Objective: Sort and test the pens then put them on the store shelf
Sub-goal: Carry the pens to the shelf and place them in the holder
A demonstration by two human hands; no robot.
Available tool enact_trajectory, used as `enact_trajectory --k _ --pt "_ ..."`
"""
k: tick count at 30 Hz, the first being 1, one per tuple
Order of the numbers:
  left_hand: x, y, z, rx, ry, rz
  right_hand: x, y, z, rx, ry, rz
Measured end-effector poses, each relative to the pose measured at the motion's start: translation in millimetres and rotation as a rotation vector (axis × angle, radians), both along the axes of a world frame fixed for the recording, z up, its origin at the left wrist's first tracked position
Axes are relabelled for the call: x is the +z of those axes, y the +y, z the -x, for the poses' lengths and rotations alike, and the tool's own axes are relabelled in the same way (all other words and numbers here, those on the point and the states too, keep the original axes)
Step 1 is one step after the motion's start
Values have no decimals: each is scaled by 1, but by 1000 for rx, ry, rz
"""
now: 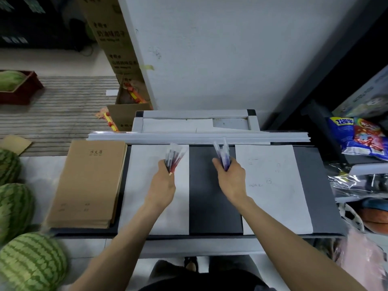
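Observation:
My left hand (164,181) grips a fanned bundle of clear pens with red ink (175,157), tips pointing away from me, over a blank white sheet (147,196). My right hand (231,177) grips a bundle of clear pens with blue-violet ink (223,154) above the dark grey table top (214,202). A second white sheet (275,185) with faint scribbles lies to the right of that hand. Both bundles are held a little above the surface.
A stack of brown notebooks (88,183) lies at the table's left. Long white strips (199,136) run along the far edge. Watermelons (31,261) sit on the floor at left. Snack bags (361,137) and wrapped goods crowd the right side. A white wall (231,49) rises behind.

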State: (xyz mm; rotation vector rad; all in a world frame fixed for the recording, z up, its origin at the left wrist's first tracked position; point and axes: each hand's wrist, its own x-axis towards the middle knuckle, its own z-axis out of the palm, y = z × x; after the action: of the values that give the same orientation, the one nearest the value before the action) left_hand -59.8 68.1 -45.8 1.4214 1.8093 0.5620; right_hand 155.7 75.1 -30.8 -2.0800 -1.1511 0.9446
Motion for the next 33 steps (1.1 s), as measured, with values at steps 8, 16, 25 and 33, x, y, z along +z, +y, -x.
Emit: enact_trajectory --k 8,16,25,33 --pt "-12 -15 -10 140 -225 -195 10 5 36 -68 331 -18" --pt "-12 -14 -21 310 -351 -359 1 15 70 -135 556 -295" --pt "-44 2 -27 345 -285 -661 -28 30 79 89 511 -681" --pt "-54 8 -31 323 -348 -740 -47 31 76 36 397 -652"
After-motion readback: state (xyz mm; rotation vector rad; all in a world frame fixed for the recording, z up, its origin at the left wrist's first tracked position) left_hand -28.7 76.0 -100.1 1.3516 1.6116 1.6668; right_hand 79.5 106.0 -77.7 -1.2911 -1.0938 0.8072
